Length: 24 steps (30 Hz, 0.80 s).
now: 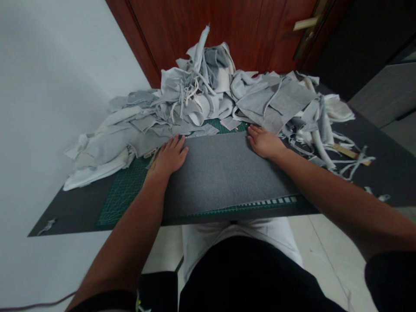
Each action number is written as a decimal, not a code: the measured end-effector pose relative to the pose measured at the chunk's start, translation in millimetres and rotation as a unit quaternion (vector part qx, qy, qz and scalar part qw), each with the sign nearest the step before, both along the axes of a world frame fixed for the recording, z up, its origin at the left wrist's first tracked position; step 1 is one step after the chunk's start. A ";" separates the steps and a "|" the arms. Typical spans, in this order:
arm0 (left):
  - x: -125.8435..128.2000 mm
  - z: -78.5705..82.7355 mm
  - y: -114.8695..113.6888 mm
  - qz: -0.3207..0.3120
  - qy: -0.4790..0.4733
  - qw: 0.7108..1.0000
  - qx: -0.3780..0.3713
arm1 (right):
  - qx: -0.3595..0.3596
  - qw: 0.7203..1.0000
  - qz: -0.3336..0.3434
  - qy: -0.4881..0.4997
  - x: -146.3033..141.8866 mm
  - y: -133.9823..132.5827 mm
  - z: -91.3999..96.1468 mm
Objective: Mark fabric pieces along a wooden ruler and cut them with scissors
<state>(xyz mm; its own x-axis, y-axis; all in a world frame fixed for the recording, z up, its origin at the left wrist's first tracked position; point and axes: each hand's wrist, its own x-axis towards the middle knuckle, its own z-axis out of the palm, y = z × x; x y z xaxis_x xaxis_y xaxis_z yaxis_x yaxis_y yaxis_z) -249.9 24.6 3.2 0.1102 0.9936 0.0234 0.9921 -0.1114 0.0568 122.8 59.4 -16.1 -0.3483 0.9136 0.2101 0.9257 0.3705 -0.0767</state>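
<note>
As hands [170, 157] [264, 143] press fuzzy felt [224, 173], rectangular

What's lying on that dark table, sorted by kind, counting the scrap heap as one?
Hands (left hand, right hand): 2
Dark grey sheet: 1
Green cutting mat: 1
Heap of pale fabric scraps: 1
Wooden stick: 1
Total: 6
</note>
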 end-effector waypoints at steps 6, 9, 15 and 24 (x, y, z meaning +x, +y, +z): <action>-7.7 -6.1 3.5 -0.020 0.022 1.000 0.001 | 0.008 1.000 0.001 -0.015 5.3 -4.1 2.8; -11.1 -7.8 3.8 -0.028 0.019 0.999 0.004 | 0.011 1.000 -0.008 -0.007 6.9 -5.0 2.8; -12.1 -5.4 2.2 -0.020 -0.007 1.000 -0.002 | 0.017 0.999 -0.044 0.002 7.1 -7.9 4.2; -11.6 -6.3 1.5 -0.020 0.000 1.000 0.004 | 0.024 0.993 -0.114 -0.019 2.3 -20.9 14.7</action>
<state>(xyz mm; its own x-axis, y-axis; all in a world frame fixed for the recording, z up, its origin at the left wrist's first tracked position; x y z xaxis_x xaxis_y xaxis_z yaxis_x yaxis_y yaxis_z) -261.5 26.0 -3.1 0.1507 0.9881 0.0315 0.9868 -0.1523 0.0551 125.2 38.5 -1.4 -0.1424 0.9588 0.2460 0.9877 0.1538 -0.0279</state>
